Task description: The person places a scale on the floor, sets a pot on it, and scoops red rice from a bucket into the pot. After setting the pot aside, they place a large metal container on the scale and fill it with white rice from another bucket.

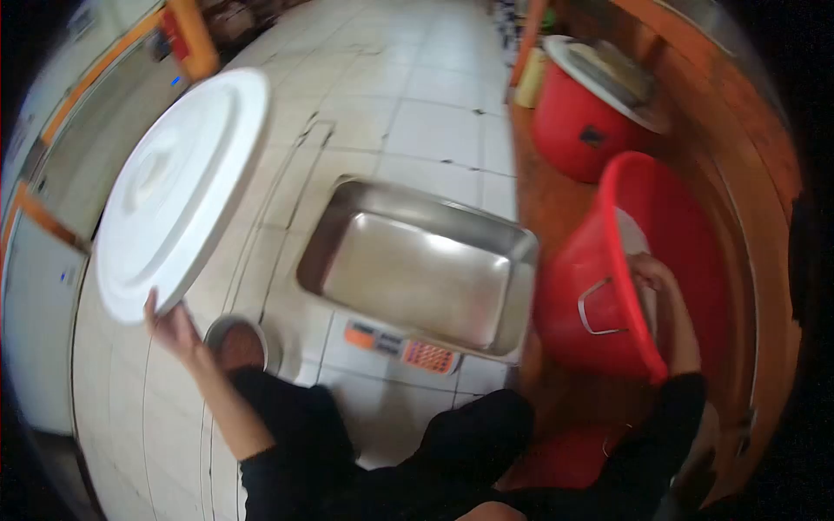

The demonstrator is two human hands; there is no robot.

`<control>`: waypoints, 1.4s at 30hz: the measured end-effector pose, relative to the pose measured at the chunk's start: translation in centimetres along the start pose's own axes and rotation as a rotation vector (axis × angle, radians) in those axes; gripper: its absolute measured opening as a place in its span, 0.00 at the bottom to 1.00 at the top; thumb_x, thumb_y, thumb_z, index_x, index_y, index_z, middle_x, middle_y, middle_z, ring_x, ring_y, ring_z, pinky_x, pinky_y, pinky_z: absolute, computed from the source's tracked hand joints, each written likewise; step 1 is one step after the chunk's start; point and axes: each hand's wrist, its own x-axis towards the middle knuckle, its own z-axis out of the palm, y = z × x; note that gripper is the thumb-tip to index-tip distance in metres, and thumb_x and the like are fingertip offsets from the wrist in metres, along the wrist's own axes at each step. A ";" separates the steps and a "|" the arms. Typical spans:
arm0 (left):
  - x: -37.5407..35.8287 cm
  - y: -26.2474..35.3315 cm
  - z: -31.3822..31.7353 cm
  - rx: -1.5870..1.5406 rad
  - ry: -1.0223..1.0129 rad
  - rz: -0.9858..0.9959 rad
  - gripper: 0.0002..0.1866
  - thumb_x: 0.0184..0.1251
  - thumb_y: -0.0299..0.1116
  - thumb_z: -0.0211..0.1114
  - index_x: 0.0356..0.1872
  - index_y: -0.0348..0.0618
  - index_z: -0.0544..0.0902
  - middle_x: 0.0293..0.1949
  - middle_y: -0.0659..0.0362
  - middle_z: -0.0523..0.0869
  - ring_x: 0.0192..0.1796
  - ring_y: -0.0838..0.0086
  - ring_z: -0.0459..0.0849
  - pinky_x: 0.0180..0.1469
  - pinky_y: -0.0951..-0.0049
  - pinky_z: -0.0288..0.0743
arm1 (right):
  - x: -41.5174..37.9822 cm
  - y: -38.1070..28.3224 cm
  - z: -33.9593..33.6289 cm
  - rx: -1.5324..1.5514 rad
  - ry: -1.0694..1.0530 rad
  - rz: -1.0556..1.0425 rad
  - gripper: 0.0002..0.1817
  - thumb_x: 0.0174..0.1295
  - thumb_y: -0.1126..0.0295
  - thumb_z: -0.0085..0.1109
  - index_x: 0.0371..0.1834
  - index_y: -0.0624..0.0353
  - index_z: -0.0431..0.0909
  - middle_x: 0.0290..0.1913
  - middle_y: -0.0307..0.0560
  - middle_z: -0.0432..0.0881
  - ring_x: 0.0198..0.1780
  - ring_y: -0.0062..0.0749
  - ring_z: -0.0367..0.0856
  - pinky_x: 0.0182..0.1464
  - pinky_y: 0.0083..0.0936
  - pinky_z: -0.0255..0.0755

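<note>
**Lid held wide on the left, right hand in the bucket**

Here's the head view, the only one: my left hand (176, 332) is clamped on the near rim of a big white lid (178, 191), holding it tilted up off the floor (439, 130). Out there at the left, it seems kept well away so the bucket's mouth stays open to me.

Over on the right, my right hand (650, 273) is inside the mouth of the red bucket (560, 291), the forearm coming across from the near side. It's right by something whitish (632, 230) in there, just behind the rim; whether my fingers are apart or closed on it, I can't tell. The wire handle (583, 306) hangs on the outer wall, out of my arm's path.

Between the two, ahead of my knees, sits the metal tray (417, 269), near the bucket's left side, presumably for an easy reach. An orange-and-grey item (430, 356) shows at its near edge. A small metal bowl (273, 347) stands near my left hand; a second red bucket (560, 122) waits far right.
</note>
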 end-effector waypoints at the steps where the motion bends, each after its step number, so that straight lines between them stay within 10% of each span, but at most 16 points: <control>1: -1.0 0.0 1.7 -0.066 0.025 -0.048 0.18 0.54 0.20 0.56 0.47 0.24 0.68 0.51 0.43 0.71 0.56 0.59 0.68 0.61 0.60 0.61 | -1.8 -1.4 0.0 -0.046 -0.005 0.051 0.15 0.60 0.64 0.45 0.39 0.66 0.73 0.25 0.47 0.77 0.16 0.25 0.69 0.17 0.20 0.64; 3: -2.1 -0.6 4.5 -0.065 0.036 -0.041 0.22 0.53 0.19 0.56 0.51 0.26 0.64 0.53 0.44 0.69 0.56 0.58 0.69 0.61 0.58 0.63 | -3.9 -2.7 0.4 0.071 0.214 0.169 0.15 0.52 0.75 0.42 0.40 0.61 0.77 0.16 0.35 0.70 0.10 0.14 0.56 0.10 0.11 0.49; 12: -1.4 -2.0 3.7 -0.207 0.024 -0.143 0.25 0.53 0.15 0.54 0.55 0.28 0.62 0.55 0.45 0.68 0.59 0.58 0.66 0.63 0.56 0.60 | -7.1 2.8 -6.6 0.632 0.082 0.059 0.13 0.56 0.69 0.45 0.45 0.57 0.71 0.23 0.37 0.73 0.13 0.08 0.62 0.08 0.02 0.54; 21: -0.7 -2.7 3.1 -0.196 0.041 -0.151 0.28 0.52 0.16 0.54 0.57 0.26 0.59 0.58 0.44 0.65 0.61 0.56 0.63 0.64 0.55 0.56 | -13.5 1.2 -4.9 0.791 0.407 -0.107 0.18 0.53 0.76 0.45 0.50 0.62 0.68 0.28 0.35 0.74 0.16 0.07 0.64 0.11 0.01 0.57; 23: -0.3 -2.8 2.5 -0.203 0.056 -0.181 0.28 0.52 0.16 0.54 0.57 0.25 0.58 0.58 0.43 0.64 0.61 0.56 0.62 0.64 0.56 0.56 | -11.6 5.4 -5.6 0.737 0.476 -0.264 0.21 0.51 0.79 0.45 0.52 0.64 0.68 0.33 0.39 0.77 0.19 0.12 0.67 0.16 0.02 0.62; 25: -0.2 -3.1 2.0 -0.231 0.003 -0.201 0.29 0.53 0.18 0.55 0.58 0.24 0.57 0.58 0.43 0.63 0.61 0.56 0.62 0.64 0.56 0.57 | -11.9 3.8 -4.7 0.538 0.099 -0.265 0.24 0.49 0.79 0.44 0.54 0.66 0.66 0.36 0.43 0.77 0.23 0.16 0.70 0.20 0.03 0.64; 27: -0.6 -3.3 2.4 -0.274 0.028 -0.219 0.29 0.53 0.18 0.55 0.58 0.24 0.56 0.59 0.42 0.63 0.61 0.56 0.62 0.64 0.55 0.56 | -7.4 11.1 -7.1 -0.051 0.219 -0.423 0.21 0.51 0.78 0.45 0.52 0.66 0.69 0.36 0.46 0.77 0.25 0.17 0.72 0.20 0.03 0.63; 29: -1.2 -3.4 3.7 -0.332 -0.001 -0.248 0.29 0.54 0.17 0.55 0.58 0.24 0.56 0.59 0.42 0.62 0.61 0.56 0.61 0.64 0.55 0.56 | -11.5 -0.6 1.7 0.144 0.202 0.307 0.13 0.55 0.74 0.42 0.43 0.64 0.70 0.32 0.44 0.76 0.26 0.21 0.72 0.22 0.15 0.65; 32: -1.7 -3.3 4.6 -0.285 0.041 -0.206 0.29 0.54 0.17 0.54 0.58 0.24 0.56 0.59 0.42 0.62 0.61 0.56 0.61 0.64 0.55 0.56 | -12.4 -6.1 5.6 -0.031 0.350 0.494 0.12 0.61 0.67 0.37 0.29 0.60 0.72 0.27 0.41 0.74 0.28 0.28 0.72 0.27 0.33 0.68; 35: -1.9 -2.8 4.9 -0.232 0.040 -0.166 0.28 0.54 0.17 0.54 0.58 0.23 0.56 0.59 0.41 0.62 0.61 0.56 0.61 0.64 0.54 0.55 | -14.7 -5.9 2.5 -0.572 1.011 0.117 0.19 0.65 0.62 0.33 0.41 0.65 0.72 0.42 0.60 0.75 0.40 0.47 0.74 0.43 0.36 0.67; 37: -1.8 -2.5 4.9 -0.220 0.029 -0.145 0.28 0.54 0.16 0.54 0.58 0.23 0.56 0.59 0.41 0.62 0.61 0.56 0.61 0.65 0.53 0.54 | -23.6 -16.7 12.7 -0.211 1.358 -0.594 0.18 0.66 0.62 0.37 0.33 0.65 0.74 0.31 0.50 0.77 0.36 0.35 0.76 0.40 0.29 0.66; 42: -1.6 -2.1 4.5 -0.276 -0.069 -0.123 0.28 0.53 0.14 0.50 0.58 0.21 0.55 0.60 0.39 0.59 0.63 0.54 0.58 0.66 0.49 0.50 | -25.2 -12.8 27.0 0.143 0.268 -0.082 0.14 0.63 0.65 0.44 0.35 0.64 0.76 0.25 0.43 0.79 0.25 0.22 0.78 0.25 0.19 0.72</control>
